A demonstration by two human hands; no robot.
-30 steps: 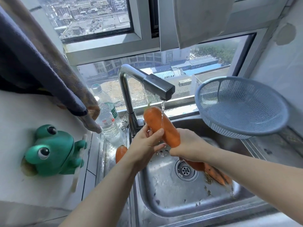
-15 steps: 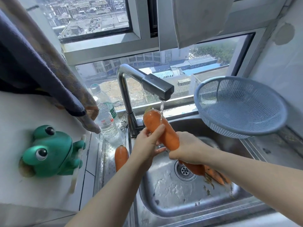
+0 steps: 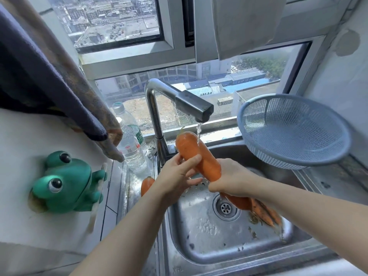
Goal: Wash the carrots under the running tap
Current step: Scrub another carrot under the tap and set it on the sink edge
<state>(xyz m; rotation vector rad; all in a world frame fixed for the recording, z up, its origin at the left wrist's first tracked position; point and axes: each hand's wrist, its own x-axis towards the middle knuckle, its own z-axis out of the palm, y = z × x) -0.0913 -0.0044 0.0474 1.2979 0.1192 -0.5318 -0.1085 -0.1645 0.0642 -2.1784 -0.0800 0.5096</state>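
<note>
A thick orange carrot tilts up under the tap, and a thin stream of water runs onto its upper part. My right hand grips the carrot's lower end. My left hand wraps its thumb and fingers round the carrot's middle. More carrots lie in the steel sink to the right of the drain, partly hidden by my right arm. Another carrot lies on the sink's left ledge.
A blue plastic colander stands tilted at the sink's back right corner. Two plastic water bottles stand left of the tap. A green frog toy sits on the white counter at left. Dark cloth hangs at upper left.
My left hand's thumb has slid along the carrot's middle, rubbing it. The carrot has stayed under the stream, with my right hand holding its lower end throughout.
</note>
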